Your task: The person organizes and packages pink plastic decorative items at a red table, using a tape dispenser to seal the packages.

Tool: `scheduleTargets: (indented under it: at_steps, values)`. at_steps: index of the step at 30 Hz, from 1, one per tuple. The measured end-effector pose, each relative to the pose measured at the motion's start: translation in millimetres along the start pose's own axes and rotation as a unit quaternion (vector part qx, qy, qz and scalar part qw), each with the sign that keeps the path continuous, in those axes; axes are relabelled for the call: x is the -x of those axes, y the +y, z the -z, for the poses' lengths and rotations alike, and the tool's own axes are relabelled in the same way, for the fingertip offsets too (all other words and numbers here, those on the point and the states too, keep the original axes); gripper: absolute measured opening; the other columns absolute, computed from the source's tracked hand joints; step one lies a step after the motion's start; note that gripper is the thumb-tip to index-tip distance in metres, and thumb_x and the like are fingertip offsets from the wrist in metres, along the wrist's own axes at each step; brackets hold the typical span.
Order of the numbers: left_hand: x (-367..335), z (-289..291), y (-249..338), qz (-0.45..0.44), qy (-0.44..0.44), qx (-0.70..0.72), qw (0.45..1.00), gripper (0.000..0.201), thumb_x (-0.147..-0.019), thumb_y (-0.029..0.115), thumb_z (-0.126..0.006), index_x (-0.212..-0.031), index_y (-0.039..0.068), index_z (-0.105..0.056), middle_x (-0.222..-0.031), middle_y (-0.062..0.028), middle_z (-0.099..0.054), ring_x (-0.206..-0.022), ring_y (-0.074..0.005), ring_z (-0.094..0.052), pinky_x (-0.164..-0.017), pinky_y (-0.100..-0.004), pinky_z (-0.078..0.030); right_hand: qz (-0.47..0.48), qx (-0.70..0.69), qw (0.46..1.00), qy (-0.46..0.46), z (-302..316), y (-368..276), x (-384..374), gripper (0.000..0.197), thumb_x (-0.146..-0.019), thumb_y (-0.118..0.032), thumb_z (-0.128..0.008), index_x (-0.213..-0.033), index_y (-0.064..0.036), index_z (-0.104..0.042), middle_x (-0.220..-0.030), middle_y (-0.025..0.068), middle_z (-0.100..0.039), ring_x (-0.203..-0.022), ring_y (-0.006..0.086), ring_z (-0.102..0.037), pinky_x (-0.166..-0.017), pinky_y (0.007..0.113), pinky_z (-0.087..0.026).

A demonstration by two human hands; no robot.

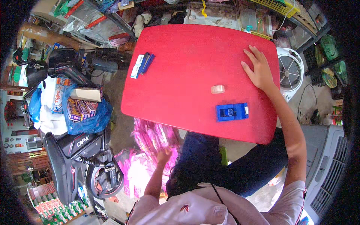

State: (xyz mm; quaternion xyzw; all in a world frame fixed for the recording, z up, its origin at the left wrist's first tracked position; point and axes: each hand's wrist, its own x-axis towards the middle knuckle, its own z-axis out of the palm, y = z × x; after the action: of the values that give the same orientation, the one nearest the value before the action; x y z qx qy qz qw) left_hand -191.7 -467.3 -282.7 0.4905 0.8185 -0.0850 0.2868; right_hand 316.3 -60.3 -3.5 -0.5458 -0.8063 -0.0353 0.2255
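- Left hand (164, 154), lower centre of the frame, touches pink plastic packets (147, 135); blur hides whether its fingers grip
- These packets spread above, left of and below that hand, the upper ones seeming to slant from upper left to lower right; the left hand is much the nearer
- Right hand (258, 71), upper right, lies open, fingers spread, on a red table (180, 78)
- Below and left of it: a tape roll (217, 89), then a blue dispenser (231, 112)
- Table's left end, upper left: a dark blue stapler (146, 63)

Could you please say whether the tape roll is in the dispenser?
Out: the tape roll sits on the table, apart from the dispenser.
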Motion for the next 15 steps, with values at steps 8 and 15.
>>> scheduleTargets:
  at_steps: [8,15]
  values:
    - [-14.8,-39.8,31.5,0.158,0.101,-0.048,0.981,0.117,-0.066,0.073,-0.079,-0.14,-0.006,-0.035,-0.126,-0.0309,-0.057,-0.12,-0.0445,-0.059,-0.096,-0.0527,-0.053,0.007,0.014,1.0,0.01,-1.1,0.1,-3.5,0.053,-0.096,-0.034,-0.065,-0.14,-0.0065,-0.057,-0.15,0.0192,-0.049,-0.139,0.0382,-0.046,-0.119,0.049,-0.033]
    - [-22.1,-45.9,19.0,0.194,0.121,0.071,0.971,0.125,-0.06,0.058,-0.091,-0.145,-0.009,-0.029,-0.137,-0.0308,-0.053,-0.123,-0.0465,-0.057,-0.101,-0.0498,-0.05,0.02,-0.001,1.0,0.022,-5.9,-8.8,-8.3,0.051,-0.097,-0.033,-0.064,-0.14,-0.0063,-0.057,-0.151,0.0202,-0.049,-0.139,0.0389,-0.046,-0.119,0.049,-0.033]
